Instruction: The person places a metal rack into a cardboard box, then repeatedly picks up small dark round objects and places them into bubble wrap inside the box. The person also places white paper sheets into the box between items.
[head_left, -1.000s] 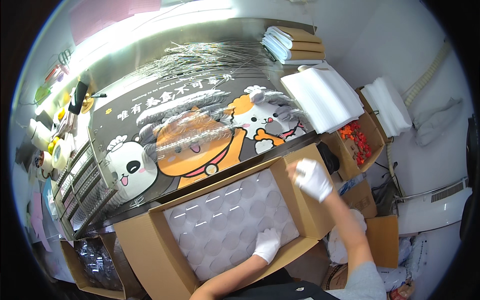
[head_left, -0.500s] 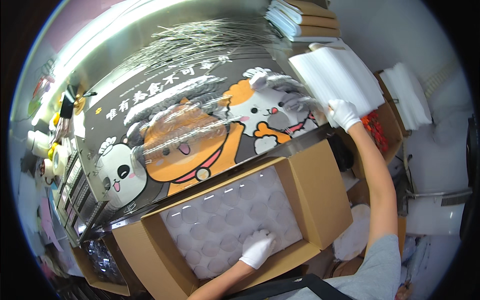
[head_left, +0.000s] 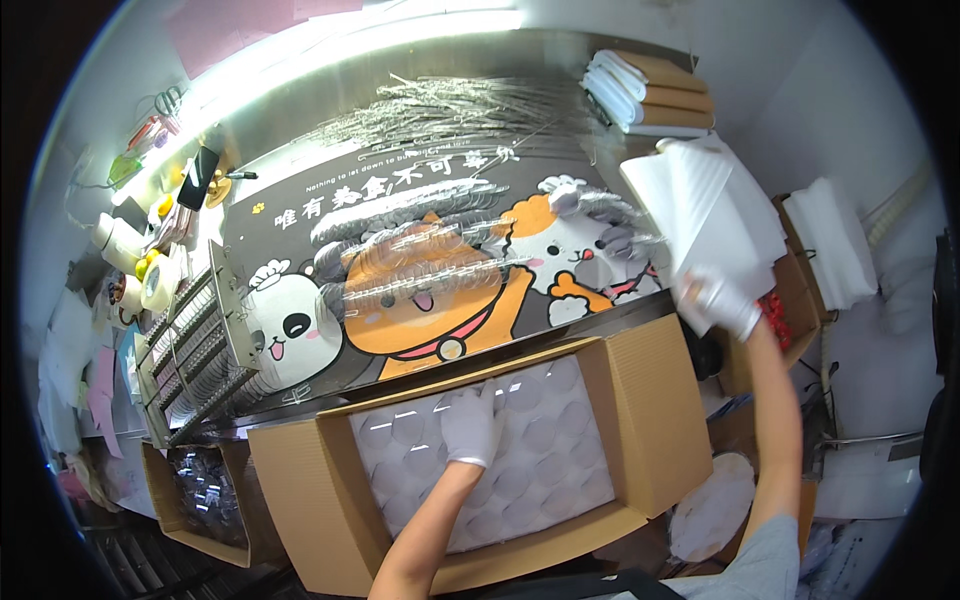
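Observation:
A cardboard box (head_left: 658,415) with its flaps spread lies in front of me. Inside it is a white layer with several clear round pieces (head_left: 550,425) in rows. My left hand (head_left: 472,430), in a white glove, rests on that layer near the box's far wall, with its fingers stretched out and nothing seen in them. At the right, my gloved right hand (head_left: 725,303) has its fingers closed on the near corner of a white foam sheet (head_left: 690,215). That sheet is bent up off the stack of foam sheets (head_left: 745,215) beneath it.
A table mat with cartoon animals (head_left: 500,335) carries rows of clear round pieces (head_left: 420,285) and a heap of thin metal strips (head_left: 470,115). A metal rack (head_left: 215,330) stands at left. Folded bundles (head_left: 655,90) lie at the back right; another carton (head_left: 205,530) sits lower left.
My left hand has moved from the box's near side to its far side. My right hand has drawn nearer to me, and the top sheet's corner is now folded over. The view has shifted.

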